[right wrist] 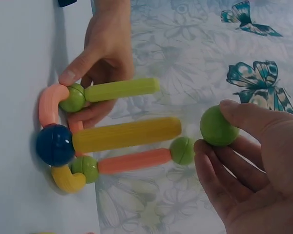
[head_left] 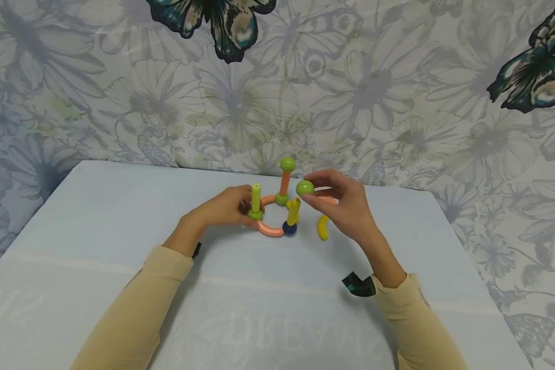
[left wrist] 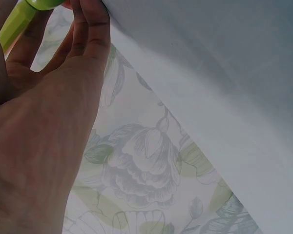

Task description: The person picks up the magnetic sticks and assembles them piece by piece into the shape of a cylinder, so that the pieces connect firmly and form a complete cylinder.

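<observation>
A ring of curved rods and balls stands on the table, with upright rods rising from it. My left hand [head_left: 225, 207] grips the ring at its left green ball [right wrist: 74, 99], beneath a light green rod [head_left: 256, 197]. My right hand [head_left: 347, 205] pinches a loose green ball [right wrist: 219, 126] between thumb and fingertips, apart from the structure and near the top of the yellow rod [right wrist: 129, 134]. That rod stands on a navy ball [head_left: 289, 228]. At the back, an orange rod [head_left: 284, 184] carries another green ball [head_left: 288, 164]. An orange curved rod [head_left: 269, 230] forms the ring's front.
A yellow curved rod [head_left: 322, 227] lies on the white table [head_left: 259, 308] below my right hand. Beside it an orange curved piece [head_left: 328, 199] is partly hidden by that hand. A wall [head_left: 240, 113] with flower and butterfly patterns stands behind the table's back edge.
</observation>
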{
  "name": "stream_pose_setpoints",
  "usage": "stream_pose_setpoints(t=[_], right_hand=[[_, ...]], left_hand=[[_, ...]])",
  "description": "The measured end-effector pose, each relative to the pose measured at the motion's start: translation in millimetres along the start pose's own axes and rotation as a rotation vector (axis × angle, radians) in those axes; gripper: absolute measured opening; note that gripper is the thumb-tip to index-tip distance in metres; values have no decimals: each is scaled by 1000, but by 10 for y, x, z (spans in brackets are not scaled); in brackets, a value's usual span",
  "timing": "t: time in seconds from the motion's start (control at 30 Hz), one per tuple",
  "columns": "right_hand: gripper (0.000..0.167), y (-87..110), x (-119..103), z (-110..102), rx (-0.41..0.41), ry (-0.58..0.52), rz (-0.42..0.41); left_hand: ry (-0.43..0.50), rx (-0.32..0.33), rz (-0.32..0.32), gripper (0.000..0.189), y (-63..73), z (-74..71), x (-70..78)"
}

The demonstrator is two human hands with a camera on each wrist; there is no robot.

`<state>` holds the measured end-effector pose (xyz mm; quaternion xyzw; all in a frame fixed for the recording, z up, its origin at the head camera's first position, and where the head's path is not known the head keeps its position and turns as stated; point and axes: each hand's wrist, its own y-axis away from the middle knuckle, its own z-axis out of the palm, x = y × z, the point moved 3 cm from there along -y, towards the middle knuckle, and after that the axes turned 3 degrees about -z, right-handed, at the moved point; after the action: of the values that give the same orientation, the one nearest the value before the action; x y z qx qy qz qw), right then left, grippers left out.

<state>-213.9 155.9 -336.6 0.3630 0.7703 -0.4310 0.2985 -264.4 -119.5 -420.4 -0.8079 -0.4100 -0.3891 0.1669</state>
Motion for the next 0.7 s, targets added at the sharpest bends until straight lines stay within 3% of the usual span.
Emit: stream_pose_setpoints(t=[0.33, 0.7], right_hand=[[33, 23, 45, 92, -110, 38, 61], [23, 2, 201, -30, -72, 163, 84]], left_hand=[[0, -6, -4, 34, 6, -10, 26], [-10, -3, -13, 35, 7, -3, 21]])
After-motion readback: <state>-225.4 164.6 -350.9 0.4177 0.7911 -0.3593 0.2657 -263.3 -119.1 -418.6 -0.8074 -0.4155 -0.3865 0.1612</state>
